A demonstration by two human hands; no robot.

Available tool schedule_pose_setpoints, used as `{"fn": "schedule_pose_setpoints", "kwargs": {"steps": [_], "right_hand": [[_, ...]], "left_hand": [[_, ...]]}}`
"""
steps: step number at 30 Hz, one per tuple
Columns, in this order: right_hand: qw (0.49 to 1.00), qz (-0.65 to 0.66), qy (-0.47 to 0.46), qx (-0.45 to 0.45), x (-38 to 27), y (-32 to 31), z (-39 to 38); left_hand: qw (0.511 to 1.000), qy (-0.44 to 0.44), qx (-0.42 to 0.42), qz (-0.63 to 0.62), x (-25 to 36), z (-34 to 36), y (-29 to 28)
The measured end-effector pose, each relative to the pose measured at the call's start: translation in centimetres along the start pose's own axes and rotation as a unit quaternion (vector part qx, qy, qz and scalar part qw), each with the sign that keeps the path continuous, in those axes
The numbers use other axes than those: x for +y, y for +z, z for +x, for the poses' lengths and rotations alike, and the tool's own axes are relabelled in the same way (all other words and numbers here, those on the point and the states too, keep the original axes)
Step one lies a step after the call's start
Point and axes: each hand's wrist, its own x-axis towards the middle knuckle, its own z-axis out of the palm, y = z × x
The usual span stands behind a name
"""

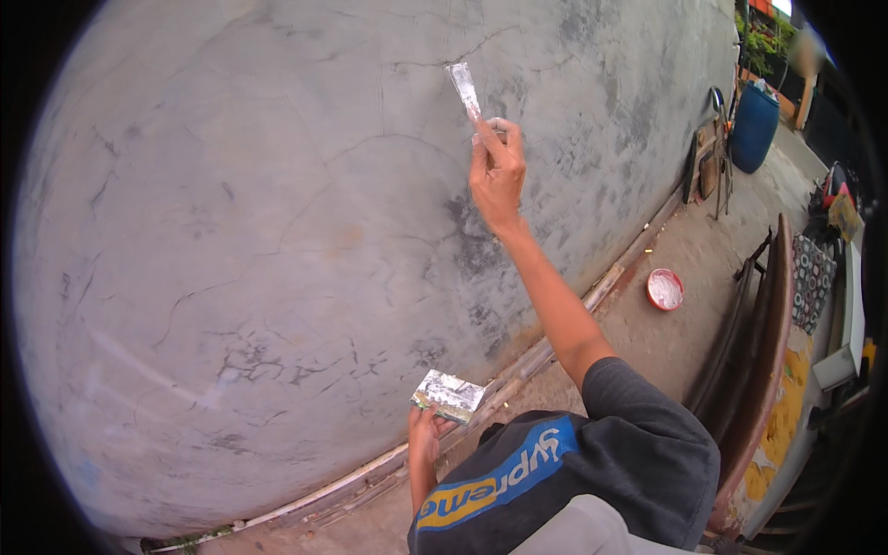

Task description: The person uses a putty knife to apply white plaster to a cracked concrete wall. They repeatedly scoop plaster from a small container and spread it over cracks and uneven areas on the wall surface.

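Note:
My right hand (499, 171) is raised and closed round the handle of a putty knife (464, 88). White paste coats its blade, which points up at a thin crack in the grey cracked wall (287, 176). Whether the blade's edge touches the wall I cannot tell. Lower down, close to the wall's foot, my left hand (425, 433) grips a small flat rectangular board (450, 393) by its lower edge. Smears of white paste cover the board's upper face. Part of the left hand's grip is hidden beneath the board.
A round red tub (668, 307) with whitish paste inside stands on the concrete floor to the right. Along the wall's foot runs a pale pipe (606, 285). Farther off are a blue barrel (755, 129) and a metal-legged frame (721, 153); a brown curved bench (768, 370) lies at right.

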Motion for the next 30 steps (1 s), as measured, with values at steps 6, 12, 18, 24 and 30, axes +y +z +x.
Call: {"fn": "schedule_pose_setpoints", "kwargs": {"steps": [6, 12, 18, 24, 30], "right_hand": [[0.992, -0.105, -0.076, 0.008, 2.3, 0.5, 2.2], [0.969, -0.215, -0.092, -0.074, -0.1, -2.5, 2.7], [0.955, -0.238, -0.088, -0.156, -5.1, -7.7, 5.8], [0.943, -0.278, -0.109, -0.146, -4.9, -5.0, 6.2], [0.923, -0.307, -0.098, -0.211, -7.1, -5.0, 4.6]], "left_hand": [[1.0, -0.002, 0.021, -0.016, -1.1, -0.1, -1.4], [1.0, -0.007, 0.01, 0.002, -1.0, 0.3, -1.9], [1.0, -0.014, -0.011, 0.006, -0.6, 0.3, -1.2], [0.998, -0.045, -0.031, 0.015, -0.7, 1.0, -1.4], [0.997, -0.055, -0.041, 0.018, -0.9, 1.2, -1.9]]}}
